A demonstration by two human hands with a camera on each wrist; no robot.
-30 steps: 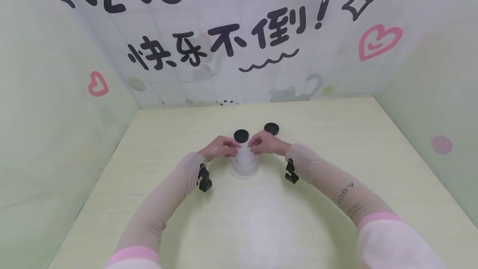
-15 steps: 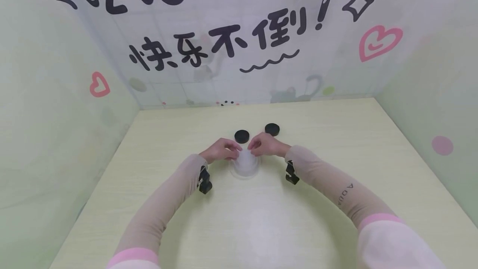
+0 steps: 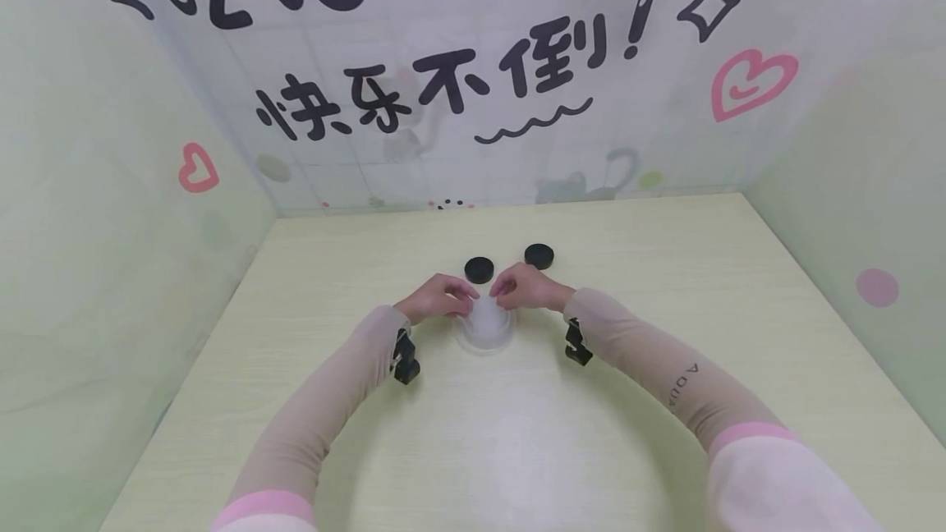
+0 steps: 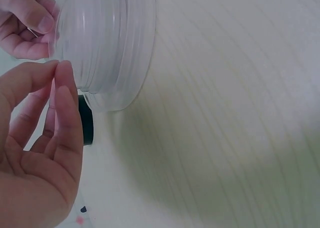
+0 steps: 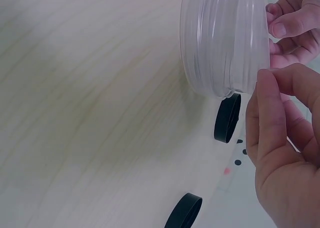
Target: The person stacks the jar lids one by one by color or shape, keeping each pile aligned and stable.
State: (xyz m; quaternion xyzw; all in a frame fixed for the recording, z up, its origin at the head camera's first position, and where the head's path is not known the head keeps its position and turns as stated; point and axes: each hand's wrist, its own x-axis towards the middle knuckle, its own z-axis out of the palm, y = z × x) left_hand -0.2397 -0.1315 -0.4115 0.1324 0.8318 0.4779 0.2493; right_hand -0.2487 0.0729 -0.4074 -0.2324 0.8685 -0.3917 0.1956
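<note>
A clear, ridged round plastic container (image 3: 488, 328) with a wider base rim stands on the table, between both hands. My left hand (image 3: 441, 298) is at its upper left edge, with thumb and index fingertip pinched together there in the left wrist view. Opposite it, my right hand (image 3: 526, 287) pinches the top edge of the container (image 5: 225, 43) with thumb and forefinger. The other fingers of both hands curl loosely. Whether the pinched edge is a separate thin piece or the container's own rim, I cannot tell. Close behind lies one black round lid (image 3: 479, 270).
A second black round lid (image 3: 539, 255) lies behind the right hand. The pale wood-grain table (image 3: 502, 450) is bounded by a printed back curtain (image 3: 443, 162) and light side walls. A black wrist mount (image 3: 405, 358) hangs under each forearm.
</note>
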